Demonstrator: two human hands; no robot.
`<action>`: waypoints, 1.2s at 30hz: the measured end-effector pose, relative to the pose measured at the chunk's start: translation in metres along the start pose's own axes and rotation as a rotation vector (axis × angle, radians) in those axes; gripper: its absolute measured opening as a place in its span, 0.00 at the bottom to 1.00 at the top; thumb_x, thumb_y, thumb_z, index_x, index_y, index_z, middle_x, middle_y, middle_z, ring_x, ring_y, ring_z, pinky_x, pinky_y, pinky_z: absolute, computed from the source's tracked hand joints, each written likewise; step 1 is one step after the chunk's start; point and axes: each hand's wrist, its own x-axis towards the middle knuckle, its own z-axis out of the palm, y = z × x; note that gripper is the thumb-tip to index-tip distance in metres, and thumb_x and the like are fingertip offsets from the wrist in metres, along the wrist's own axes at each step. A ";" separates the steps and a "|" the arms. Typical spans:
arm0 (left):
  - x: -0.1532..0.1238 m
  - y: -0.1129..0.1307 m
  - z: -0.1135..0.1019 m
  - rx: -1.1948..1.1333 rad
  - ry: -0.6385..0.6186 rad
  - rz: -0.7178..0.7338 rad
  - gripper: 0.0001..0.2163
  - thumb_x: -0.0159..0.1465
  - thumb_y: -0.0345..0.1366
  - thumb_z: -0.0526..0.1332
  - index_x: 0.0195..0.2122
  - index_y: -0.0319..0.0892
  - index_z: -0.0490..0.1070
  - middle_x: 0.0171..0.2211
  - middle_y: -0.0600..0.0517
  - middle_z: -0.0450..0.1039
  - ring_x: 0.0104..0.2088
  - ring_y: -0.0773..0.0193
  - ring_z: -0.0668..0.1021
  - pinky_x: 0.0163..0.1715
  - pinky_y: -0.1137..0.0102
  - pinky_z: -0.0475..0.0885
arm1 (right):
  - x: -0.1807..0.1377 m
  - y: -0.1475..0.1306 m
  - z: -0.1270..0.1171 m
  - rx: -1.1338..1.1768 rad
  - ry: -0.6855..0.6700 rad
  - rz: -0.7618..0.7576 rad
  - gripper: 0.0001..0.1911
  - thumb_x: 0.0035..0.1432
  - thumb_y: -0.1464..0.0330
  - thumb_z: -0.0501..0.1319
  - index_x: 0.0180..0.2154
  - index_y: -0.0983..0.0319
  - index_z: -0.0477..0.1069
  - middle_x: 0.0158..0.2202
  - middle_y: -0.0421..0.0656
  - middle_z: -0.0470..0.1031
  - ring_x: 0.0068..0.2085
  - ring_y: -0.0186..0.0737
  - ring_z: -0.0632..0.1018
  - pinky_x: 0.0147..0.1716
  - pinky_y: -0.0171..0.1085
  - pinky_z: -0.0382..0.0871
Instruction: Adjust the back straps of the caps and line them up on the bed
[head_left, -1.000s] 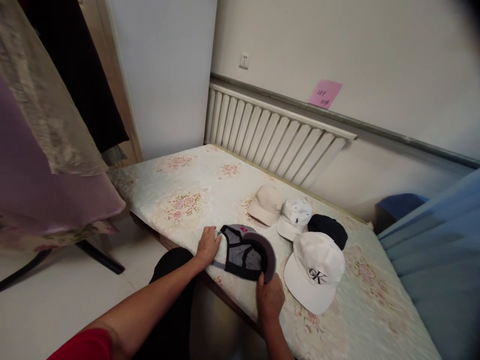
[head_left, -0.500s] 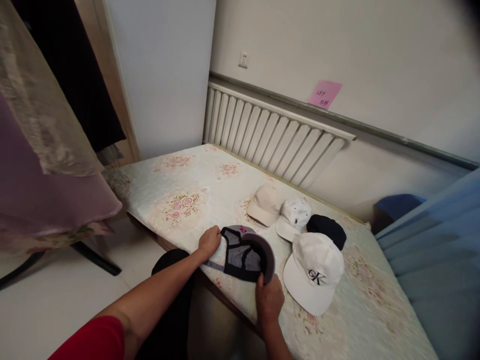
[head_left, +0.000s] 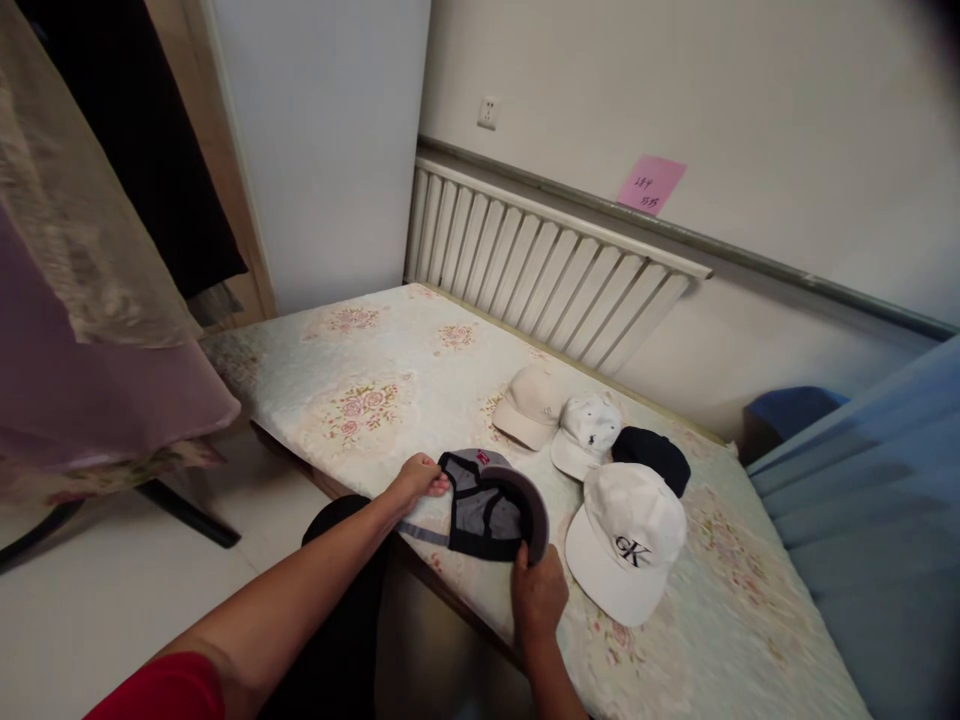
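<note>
A grey and black cap (head_left: 487, 505) lies upside down near the front edge of a floral mattress (head_left: 390, 380). My left hand (head_left: 415, 480) pinches its back edge at the left. The cap's brim at the right is gripped by my right hand (head_left: 538, 592). Right beside it sits a white cap (head_left: 626, 540) with black letters. Behind these lie a beige cap (head_left: 527, 403), a small white cap (head_left: 583, 432) and a dark navy cap (head_left: 654, 455).
A white radiator (head_left: 540, 265) runs along the wall behind the mattress, with a pink note (head_left: 650, 184) above it. Hanging fabric (head_left: 82, 300) fills the left side. Blue cloth (head_left: 877, 500) lies at the right. White floor (head_left: 127, 600) is at the lower left.
My left hand has shifted from lying on the cap's pale back part to pinching its dark edge; that pale part is tucked away. The right hand stays on the brim.
</note>
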 end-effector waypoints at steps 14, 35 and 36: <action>-0.006 -0.005 0.004 -0.499 -0.171 -0.186 0.05 0.58 0.32 0.61 0.27 0.41 0.64 0.23 0.54 0.70 0.23 0.71 0.73 0.30 0.75 0.72 | 0.001 0.000 -0.002 0.018 0.010 0.032 0.17 0.63 0.57 0.47 0.32 0.60 0.67 0.29 0.47 0.73 0.31 0.45 0.75 0.29 0.38 0.59; 0.021 0.012 0.038 -0.618 -0.378 -0.061 0.11 0.52 0.36 0.65 0.27 0.41 0.61 0.24 0.56 0.70 0.22 0.72 0.71 0.26 0.75 0.66 | 0.056 -0.006 0.021 0.187 -0.005 0.224 0.25 0.60 0.52 0.47 0.32 0.62 0.73 0.28 0.52 0.77 0.33 0.49 0.76 0.30 0.39 0.63; 0.021 0.013 0.038 -0.622 -0.374 -0.061 0.11 0.52 0.36 0.65 0.27 0.42 0.61 0.24 0.56 0.69 0.22 0.72 0.71 0.26 0.75 0.66 | 0.061 -0.007 0.024 0.180 -0.002 0.237 0.25 0.60 0.52 0.47 0.32 0.63 0.73 0.28 0.53 0.76 0.33 0.50 0.76 0.30 0.39 0.62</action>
